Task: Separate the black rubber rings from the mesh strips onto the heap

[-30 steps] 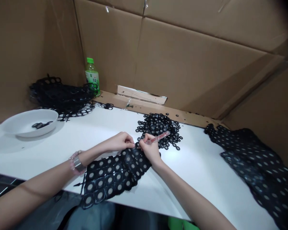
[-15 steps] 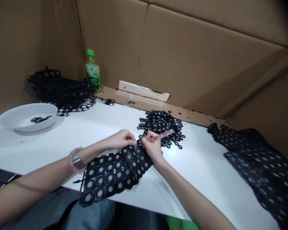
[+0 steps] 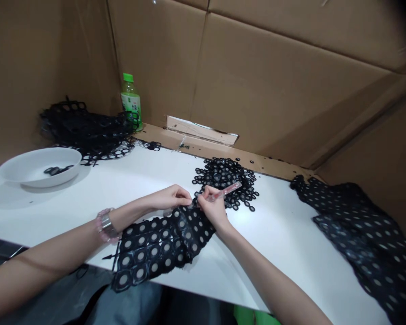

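Note:
A black rubbery sheet (image 3: 152, 248) with rows of pale round spots lies at the table's front edge, its near corner hanging past the edge. My left hand (image 3: 176, 197) pinches the far edge of this sheet between thumb and fingers. In my right hand (image 3: 214, 208) is a slim pen-like tool (image 3: 230, 188) with a reddish, clear-wrapped handle. The tool's tip is hidden by the fingers, close to my left fingertips at the same edge. Just beyond the hands sits a pile of small black rings (image 3: 223, 171).
At the left stands a white bowl (image 3: 20, 167) holding a few dark pieces. Behind it are a heap of black perforated scrap (image 3: 88, 128) and a green-capped bottle (image 3: 131, 104). More black spotted sheets (image 3: 362, 225) lie at the right. Cardboard walls (image 3: 274, 85) enclose the white table (image 3: 270, 239).
Both hands stay at the same edge of the sheet, with only tiny finger movement. The whole view has shifted slightly.

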A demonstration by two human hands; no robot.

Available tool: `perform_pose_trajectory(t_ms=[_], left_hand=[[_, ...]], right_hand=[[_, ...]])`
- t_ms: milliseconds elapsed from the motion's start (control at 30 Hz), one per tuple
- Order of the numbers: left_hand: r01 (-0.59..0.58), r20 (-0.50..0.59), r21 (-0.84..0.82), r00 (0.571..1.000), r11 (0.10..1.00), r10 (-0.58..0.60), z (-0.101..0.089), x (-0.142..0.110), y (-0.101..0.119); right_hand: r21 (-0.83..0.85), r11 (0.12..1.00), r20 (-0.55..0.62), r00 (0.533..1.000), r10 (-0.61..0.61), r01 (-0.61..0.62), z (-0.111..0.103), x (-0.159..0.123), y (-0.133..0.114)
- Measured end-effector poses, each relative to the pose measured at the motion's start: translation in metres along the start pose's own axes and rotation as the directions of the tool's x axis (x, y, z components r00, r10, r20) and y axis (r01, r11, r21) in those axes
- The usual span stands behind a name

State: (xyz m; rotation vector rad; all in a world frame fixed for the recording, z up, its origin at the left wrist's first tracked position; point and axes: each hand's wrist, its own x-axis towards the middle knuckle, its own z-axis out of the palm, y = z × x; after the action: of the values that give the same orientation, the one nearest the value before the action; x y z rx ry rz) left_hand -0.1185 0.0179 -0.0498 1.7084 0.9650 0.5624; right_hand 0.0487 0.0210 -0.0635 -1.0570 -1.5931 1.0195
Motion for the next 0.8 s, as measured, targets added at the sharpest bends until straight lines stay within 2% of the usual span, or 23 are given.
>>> perform_pose_trajectory(t_ms=[67, 133, 233, 367, 433, 600, 800], left_hand=[[0.004, 0.010, 0.088, 1.000, 0.996, -0.005, -0.001, -0.002, 0.002], [0.001, 0.014, 0.189, 1.000, 0.982, -0.004, 0.000, -0.003, 0.003], [0.023, -0.043, 0.311, 0.999, 0.950, -0.010, 0.002, -0.003, 0.006], [0.122, -0.154, 0.386, 0.986, 0.914, -0.066, 0.006, 0.002, 0.010], [0.140, -0.150, 0.415, 0.985, 0.899, -0.085, 0.006, 0.005, 0.010], [0.079, -0.101, 0.413, 0.994, 0.907, -0.041, 0.003, 0.007, 0.003], [0.067, -0.117, 0.421, 0.993, 0.905, -0.020, 0.004, 0.006, 0.000]], right_hand=[[0.168, 0.982, -0.030, 0.995, 0.094, -0.088, -0.004, 0.007, 0.001], [0.232, 0.969, -0.087, 0.990, 0.108, -0.085, -0.005, 0.014, 0.002], [0.194, 0.980, -0.162, 0.984, 0.073, -0.041, -0.003, 0.018, 0.008], [0.110, 0.994, -0.183, 0.983, 0.010, 0.010, 0.000, 0.014, 0.012], [0.047, 0.998, -0.162, 0.986, -0.027, 0.035, 0.000, 0.012, 0.011], [-0.065, 0.997, -0.057, 0.997, -0.055, 0.051, -0.003, 0.010, 0.007], [-0.073, 0.996, -0.077, 0.995, -0.057, 0.051, -0.005, 0.011, 0.010]])
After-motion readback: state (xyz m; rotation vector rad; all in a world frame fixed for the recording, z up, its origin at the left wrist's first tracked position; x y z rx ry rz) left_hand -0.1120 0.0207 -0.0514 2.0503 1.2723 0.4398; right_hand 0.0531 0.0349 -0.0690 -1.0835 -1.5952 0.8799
